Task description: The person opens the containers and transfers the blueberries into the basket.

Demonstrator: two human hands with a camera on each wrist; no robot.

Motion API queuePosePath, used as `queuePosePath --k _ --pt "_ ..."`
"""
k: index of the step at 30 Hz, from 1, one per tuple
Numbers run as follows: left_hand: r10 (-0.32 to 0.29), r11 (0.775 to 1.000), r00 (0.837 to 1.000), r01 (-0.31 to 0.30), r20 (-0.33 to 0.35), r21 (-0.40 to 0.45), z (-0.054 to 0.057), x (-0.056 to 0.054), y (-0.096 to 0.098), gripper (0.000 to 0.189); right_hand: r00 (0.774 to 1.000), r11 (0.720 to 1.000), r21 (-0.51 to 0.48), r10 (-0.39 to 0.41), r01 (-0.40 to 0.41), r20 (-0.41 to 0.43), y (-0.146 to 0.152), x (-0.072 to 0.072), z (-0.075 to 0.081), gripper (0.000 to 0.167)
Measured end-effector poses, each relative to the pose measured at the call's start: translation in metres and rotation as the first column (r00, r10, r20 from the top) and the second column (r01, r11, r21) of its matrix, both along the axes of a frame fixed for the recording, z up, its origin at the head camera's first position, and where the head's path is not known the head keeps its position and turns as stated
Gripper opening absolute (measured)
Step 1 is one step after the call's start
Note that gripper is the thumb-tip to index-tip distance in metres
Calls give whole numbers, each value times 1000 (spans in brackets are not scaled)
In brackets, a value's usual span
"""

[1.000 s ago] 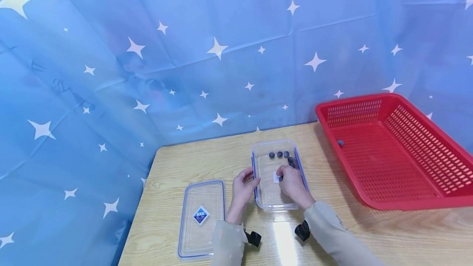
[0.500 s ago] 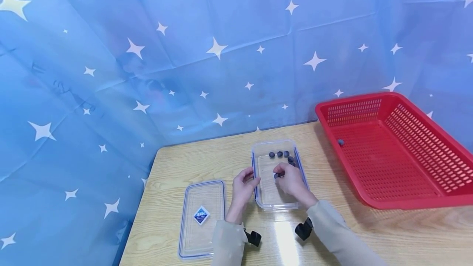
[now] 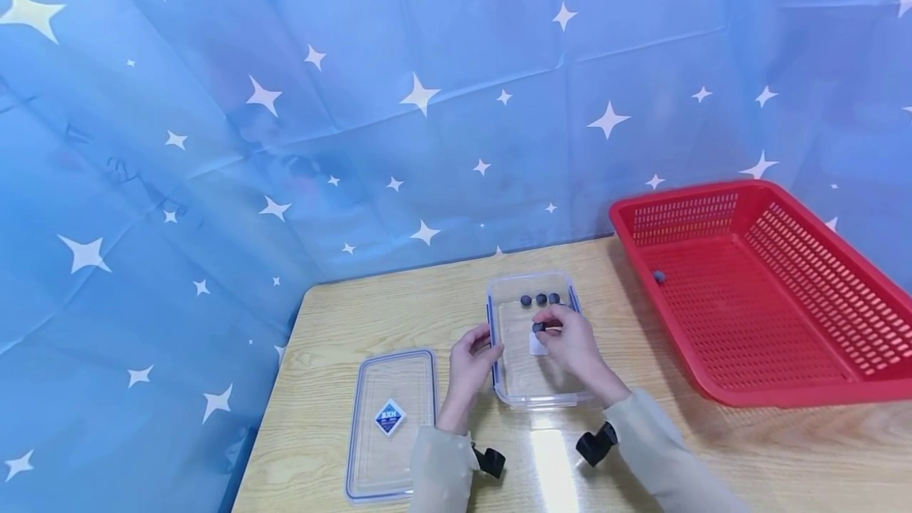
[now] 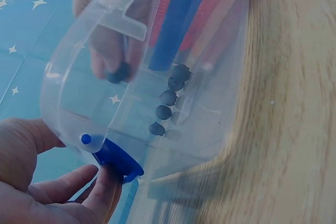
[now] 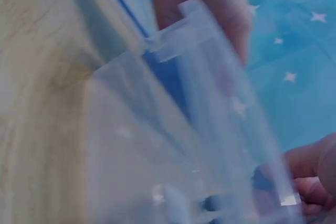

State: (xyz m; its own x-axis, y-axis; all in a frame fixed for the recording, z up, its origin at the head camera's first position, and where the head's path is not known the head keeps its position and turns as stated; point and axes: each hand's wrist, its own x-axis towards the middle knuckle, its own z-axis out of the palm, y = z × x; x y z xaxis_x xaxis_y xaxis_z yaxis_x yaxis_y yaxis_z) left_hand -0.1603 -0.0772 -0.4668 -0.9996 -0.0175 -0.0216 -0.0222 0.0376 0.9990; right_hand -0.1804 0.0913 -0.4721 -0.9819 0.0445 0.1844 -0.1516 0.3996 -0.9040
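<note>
Dark blue berries [image 3: 541, 299] dot a clear box [image 3: 518, 377] with blue clips [image 4: 116, 159]; at left, a clear, blue-edged lid [image 3: 399, 465] bears a blue-and-white diamond label [image 3: 389, 417]. Right, a red basket [image 3: 741, 323]; far, a blue cloth [image 3: 456, 145] patterned with white stars [image 3: 419, 94]; below, a pale, grained desk [image 3: 342, 315].

Centre frame now, and it's clear, smooth plastic for the container [image 3: 541, 400], a glossy blue plastic clip [image 4: 116, 158] on its side, while the small dark balls [image 3: 526, 301] look matt! Lower left, clear plastic again, the lid [image 3: 388, 461]; at right, red perforated plastic, the basket [image 3: 741, 323]; along the bottom, a wood-grained desk [image 3: 335, 315], shiny where light hits; up top, creased cloth, the backdrop [image 3: 456, 133]
</note>
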Motion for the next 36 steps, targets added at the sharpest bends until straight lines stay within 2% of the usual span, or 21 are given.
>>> queuePosePath --k 9,12,16,21,27,36 --pt "-3 1000 1000 3 -9 20 -3 -1 0 41 998 1000 -9 -28 28 -51 20 2 34 18" --pt "3 1000 1000 -3 -10 12 -17 -7 -1 41 999 999 -41 -21 19 -44 30 4 44 18" --pt "13 1000 1000 -13 -9 1 -36 -15 -2 42 998 999 -38 -19 17 -56 45 9 54 19" --pt "19 1000 1000 -19 7 16 -32 -14 -1 41 995 999 13 -34 35 -91 65 17 67 20" --pt "8 999 1000 -8 4 35 -24 -11 -1 41 995 998 32 -44 48 -91 87 21 80 21" --pt "19 1000 1000 -19 2 20 -35 -14 -1 41 995 992 92 -85 91 -59 121 24 92 28"
